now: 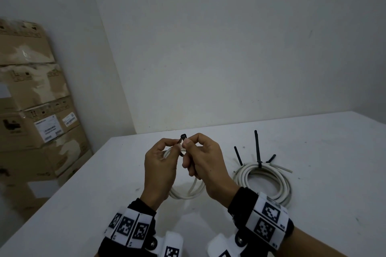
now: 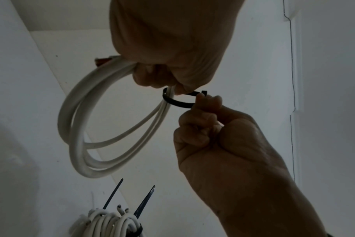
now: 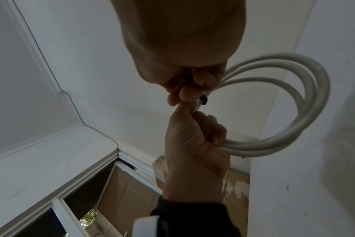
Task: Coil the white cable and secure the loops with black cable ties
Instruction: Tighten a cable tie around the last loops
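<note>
I hold a small white cable coil (image 1: 189, 191) above the table, between both hands. My left hand (image 1: 177, 145) grips the coil's loops; in the right wrist view its fingers (image 3: 211, 128) curl round the white cable coil (image 3: 306, 104). A black cable tie (image 2: 176, 101) loops loosely round the white cable coil (image 2: 77, 128). Its head (image 1: 183, 137) sticks up between my thumbs. My right hand (image 1: 189, 146) pinches the tie (image 3: 204, 100), as the left wrist view shows at my right hand (image 2: 205, 102).
A second white coil (image 1: 264, 180) lies on the white table (image 1: 323, 142) to the right, bound with three black ties whose tails stick up (image 1: 257, 148). Stacked cardboard boxes (image 1: 35, 110) stand left of the table. Walls close the far side.
</note>
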`<state>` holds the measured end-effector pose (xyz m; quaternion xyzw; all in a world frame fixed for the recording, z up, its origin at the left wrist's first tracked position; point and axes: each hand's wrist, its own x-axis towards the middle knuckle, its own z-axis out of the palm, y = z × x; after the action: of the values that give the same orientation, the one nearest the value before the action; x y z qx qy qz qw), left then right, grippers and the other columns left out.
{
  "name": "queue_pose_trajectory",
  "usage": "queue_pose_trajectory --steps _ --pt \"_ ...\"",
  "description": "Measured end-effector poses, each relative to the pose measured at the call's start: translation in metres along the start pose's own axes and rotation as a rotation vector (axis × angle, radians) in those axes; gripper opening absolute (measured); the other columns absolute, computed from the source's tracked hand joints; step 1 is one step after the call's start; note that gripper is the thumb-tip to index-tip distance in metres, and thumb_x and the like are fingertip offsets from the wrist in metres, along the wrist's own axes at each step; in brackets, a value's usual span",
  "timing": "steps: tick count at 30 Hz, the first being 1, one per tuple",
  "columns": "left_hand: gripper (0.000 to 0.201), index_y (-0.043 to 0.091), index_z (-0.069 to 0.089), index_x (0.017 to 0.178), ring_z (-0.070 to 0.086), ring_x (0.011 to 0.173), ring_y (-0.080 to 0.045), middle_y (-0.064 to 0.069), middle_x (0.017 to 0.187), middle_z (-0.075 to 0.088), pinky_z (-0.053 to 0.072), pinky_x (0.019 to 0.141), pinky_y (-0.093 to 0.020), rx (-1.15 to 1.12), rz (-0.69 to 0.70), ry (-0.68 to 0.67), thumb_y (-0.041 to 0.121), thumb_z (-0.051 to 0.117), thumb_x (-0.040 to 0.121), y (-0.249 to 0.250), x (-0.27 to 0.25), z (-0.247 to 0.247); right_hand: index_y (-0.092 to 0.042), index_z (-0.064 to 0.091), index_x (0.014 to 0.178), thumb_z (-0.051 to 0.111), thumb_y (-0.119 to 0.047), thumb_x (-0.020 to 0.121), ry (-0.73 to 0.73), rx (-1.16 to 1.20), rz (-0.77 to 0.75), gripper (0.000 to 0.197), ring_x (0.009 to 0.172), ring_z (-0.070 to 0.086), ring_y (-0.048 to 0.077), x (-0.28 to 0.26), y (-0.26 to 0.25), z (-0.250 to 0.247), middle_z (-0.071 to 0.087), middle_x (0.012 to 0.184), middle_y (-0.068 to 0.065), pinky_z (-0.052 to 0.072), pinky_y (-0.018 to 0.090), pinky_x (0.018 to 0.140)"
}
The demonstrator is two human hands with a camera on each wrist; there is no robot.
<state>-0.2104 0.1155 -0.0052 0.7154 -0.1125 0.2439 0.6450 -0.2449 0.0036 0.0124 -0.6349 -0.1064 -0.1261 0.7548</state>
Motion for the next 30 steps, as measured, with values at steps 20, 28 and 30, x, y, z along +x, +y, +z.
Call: queue_pose_trajectory --steps 20,28,30 --pt "0.011 0.012 0.067 0.081 0.044 0.039 -0.001 0.014 0.046 0.053 0.033 0.042 -0.011 0.008 0.041 -0.029 0.010 0.062 0.091 0.002 -0.010 0.004 -0.011 0.056 0.088 0.064 -0.024 0.087 0.006 -0.215 0.143 0.016 0.034 0.043 0.012 0.012 0.001 -0.015 0.055 0.055 0.003 0.031 0.017 0.036" --pt "0.012 0.013 0.067 0.089 0.025 0.039 -0.013 0.001 0.043 0.038 0.021 0.040 -0.022 -0.067 -0.191 -0.111 0.015 0.057 0.094 -0.005 -0.011 0.003 -0.013 0.064 0.082 0.062 -0.017 0.088 -0.167 -0.773 -0.371 0.007 0.071 0.058 0.013 0.031 -0.006 -0.029 0.063 0.077 -0.007 0.050 0.032 0.071" --pt "0.013 0.018 0.067 0.097 0.022 0.038 -0.011 0.002 0.044 0.031 0.019 0.041 -0.019 -0.149 -0.274 -0.163 0.019 0.054 0.096 -0.003 -0.013 0.003 -0.013 0.065 0.080 0.064 -0.017 0.087 -0.155 -0.755 -0.357 0.007 0.069 0.057 0.012 0.034 -0.006 -0.031 0.063 0.074 -0.010 0.050 0.028 0.069"
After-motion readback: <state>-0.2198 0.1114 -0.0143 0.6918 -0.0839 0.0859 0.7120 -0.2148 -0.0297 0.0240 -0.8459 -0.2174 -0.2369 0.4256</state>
